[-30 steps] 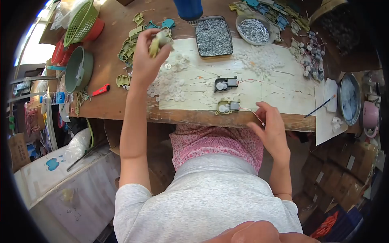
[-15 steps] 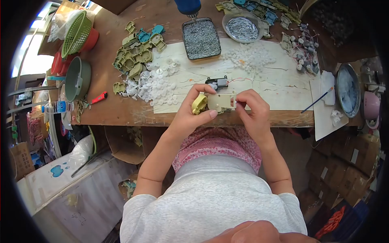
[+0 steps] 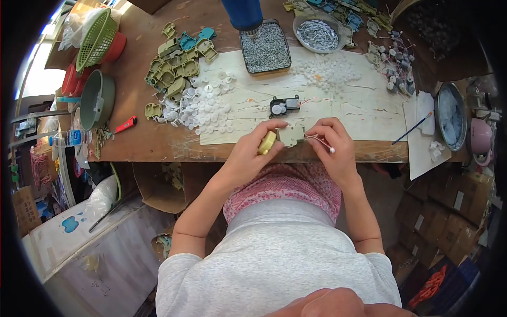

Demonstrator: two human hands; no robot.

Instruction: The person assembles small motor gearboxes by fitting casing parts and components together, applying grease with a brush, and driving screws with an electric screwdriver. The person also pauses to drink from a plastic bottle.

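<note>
My left hand (image 3: 257, 145) is closed around a pale olive plastic housing (image 3: 290, 136), with a yellow rounded part (image 3: 268, 142) at its left end. My right hand (image 3: 332, 145) pinches at the housing's right end. A thin wire with a small white tip (image 3: 331, 150) sticks out across those fingers. Just beyond the hands, a black gearbox (image 3: 278, 106) with white gears, a silver motor (image 3: 292, 103) and a thin red wire lies on the paper sheet (image 3: 253, 127).
A blue power screwdriver (image 3: 243, 15) hangs over a tray of small screws (image 3: 265, 47). Around it are a bowl of metal pins (image 3: 317, 35), white gears (image 3: 211, 103), small white parts (image 3: 327, 74), olive housings (image 3: 174, 68) and wired motors (image 3: 398, 63). A red cutter (image 3: 125, 124) lies left.
The housing has turned in my hands and its yellow part has tilted. The white-tipped wire now shows at my right fingers. The gearbox is more fully uncovered, and the view has shifted slightly.
</note>
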